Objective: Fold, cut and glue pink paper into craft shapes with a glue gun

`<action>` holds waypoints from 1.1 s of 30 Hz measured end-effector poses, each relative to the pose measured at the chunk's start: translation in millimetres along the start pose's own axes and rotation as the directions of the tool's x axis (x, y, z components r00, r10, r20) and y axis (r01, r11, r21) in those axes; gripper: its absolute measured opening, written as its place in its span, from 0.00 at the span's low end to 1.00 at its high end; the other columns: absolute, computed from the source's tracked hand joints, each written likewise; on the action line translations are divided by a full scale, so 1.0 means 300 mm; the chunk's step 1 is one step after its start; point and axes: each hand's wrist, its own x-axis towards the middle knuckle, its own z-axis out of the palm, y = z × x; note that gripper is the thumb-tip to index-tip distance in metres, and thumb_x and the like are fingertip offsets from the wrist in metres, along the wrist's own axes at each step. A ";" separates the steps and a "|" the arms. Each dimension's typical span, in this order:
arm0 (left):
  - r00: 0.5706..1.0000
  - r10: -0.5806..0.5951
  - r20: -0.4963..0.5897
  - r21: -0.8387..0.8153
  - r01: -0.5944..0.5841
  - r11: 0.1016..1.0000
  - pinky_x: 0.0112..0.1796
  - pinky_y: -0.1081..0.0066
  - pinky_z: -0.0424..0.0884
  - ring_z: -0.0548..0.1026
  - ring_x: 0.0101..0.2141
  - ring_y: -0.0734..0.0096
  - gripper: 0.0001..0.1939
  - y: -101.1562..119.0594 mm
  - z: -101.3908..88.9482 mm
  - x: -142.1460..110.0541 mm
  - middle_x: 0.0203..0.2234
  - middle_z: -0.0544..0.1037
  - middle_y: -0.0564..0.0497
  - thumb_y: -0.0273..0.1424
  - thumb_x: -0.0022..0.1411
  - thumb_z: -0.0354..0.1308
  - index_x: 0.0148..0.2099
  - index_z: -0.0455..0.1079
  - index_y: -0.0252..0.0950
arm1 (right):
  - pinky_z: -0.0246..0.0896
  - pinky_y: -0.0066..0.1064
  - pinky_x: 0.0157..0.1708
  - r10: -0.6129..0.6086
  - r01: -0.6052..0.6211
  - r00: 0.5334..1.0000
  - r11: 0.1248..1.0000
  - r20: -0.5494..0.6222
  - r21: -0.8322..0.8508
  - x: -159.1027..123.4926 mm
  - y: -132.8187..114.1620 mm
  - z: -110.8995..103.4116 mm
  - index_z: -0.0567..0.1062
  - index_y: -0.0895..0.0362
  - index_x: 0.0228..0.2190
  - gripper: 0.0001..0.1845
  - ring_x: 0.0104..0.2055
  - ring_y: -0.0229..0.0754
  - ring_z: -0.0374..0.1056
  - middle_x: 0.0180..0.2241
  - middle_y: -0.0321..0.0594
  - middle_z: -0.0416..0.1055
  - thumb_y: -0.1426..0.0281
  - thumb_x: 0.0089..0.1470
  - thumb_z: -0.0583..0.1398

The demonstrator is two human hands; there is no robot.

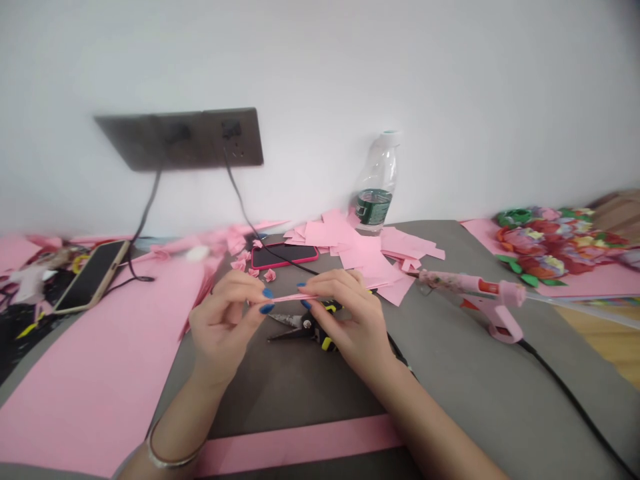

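Observation:
Between my two hands stretches a narrow pink paper strip (287, 298), seen almost edge-on. The fingertips of my left hand (227, 320) pinch one end of it, and my right hand (347, 313) pinches the other. Just below the strip, a pair of pliers-like cutters (300, 325) with black and yellow handles lies on the grey mat, partly covered by my right hand. Small folded pink paper flowers (269, 275) sit beyond my left fingers. A longer pink paper band (300, 443) crosses the mat near my forearms.
Pink paper pieces (360, 253) pile up near a plastic bottle (377, 187). A pink glue gun (470, 290) with a cord lies at right, with colourful paper flowers (555, 243) behind it. Two phones (285, 255), large pink sheets (100, 373) and cables from a wall socket (200, 140) are also around.

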 end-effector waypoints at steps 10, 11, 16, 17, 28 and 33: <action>0.874 -0.330 -0.356 -0.323 0.217 0.921 0.29 0.75 0.68 0.69 0.29 0.75 0.10 -0.002 -0.008 0.043 0.29 0.73 0.54 0.36 0.53 0.75 0.32 0.78 0.40 | 0.49 0.40 0.44 0.209 -0.207 0.978 0.956 -0.013 -0.208 -0.021 0.040 0.024 0.76 0.51 0.37 0.10 0.40 0.45 0.75 0.38 0.35 0.81 0.77 0.61 0.57; 0.853 -0.358 -0.380 -0.350 0.226 0.909 0.28 0.76 0.68 0.69 0.29 0.76 0.11 -0.003 -0.010 0.049 0.29 0.74 0.55 0.36 0.51 0.76 0.32 0.78 0.40 | 0.48 0.40 0.44 0.229 -0.225 0.973 0.951 -0.005 -0.212 -0.022 0.041 0.025 0.76 0.52 0.37 0.10 0.40 0.45 0.74 0.38 0.35 0.81 0.77 0.61 0.58; 0.803 -0.436 -0.406 -0.408 0.267 0.873 0.27 0.78 0.69 0.69 0.27 0.78 0.13 -0.018 -0.017 0.061 0.28 0.74 0.56 0.37 0.48 0.78 0.33 0.78 0.40 | 0.48 0.38 0.42 0.278 -0.270 0.961 0.942 0.010 -0.197 -0.025 0.046 0.021 0.77 0.52 0.37 0.09 0.38 0.44 0.74 0.36 0.34 0.80 0.77 0.60 0.59; 0.808 -0.448 -0.382 -0.407 0.287 0.867 0.27 0.79 0.69 0.69 0.27 0.78 0.14 -0.022 -0.015 0.058 0.28 0.74 0.56 0.38 0.48 0.78 0.34 0.79 0.40 | 0.48 0.38 0.41 0.272 -0.266 0.962 0.945 0.005 -0.191 -0.025 0.046 0.021 0.77 0.52 0.37 0.09 0.38 0.43 0.74 0.36 0.34 0.80 0.78 0.60 0.59; 0.912 -0.402 -0.075 -0.267 0.370 0.890 0.30 0.76 0.73 0.76 0.34 0.71 0.05 -0.041 -0.001 0.009 0.32 0.81 0.50 0.32 0.56 0.73 0.36 0.82 0.41 | 0.50 0.38 0.41 0.176 -0.171 0.984 0.969 0.013 -0.177 -0.020 0.033 0.026 0.77 0.52 0.35 0.09 0.38 0.43 0.73 0.36 0.35 0.81 0.76 0.63 0.59; 0.949 -0.303 -0.085 -0.258 0.273 0.927 0.35 0.72 0.76 0.78 0.35 0.69 0.04 -0.036 -0.004 0.021 0.29 0.82 0.51 0.32 0.55 0.74 0.34 0.83 0.43 | 0.52 0.38 0.41 0.142 -0.140 0.990 0.976 0.005 -0.169 -0.021 0.031 0.027 0.77 0.52 0.36 0.09 0.39 0.44 0.73 0.37 0.35 0.81 0.77 0.64 0.59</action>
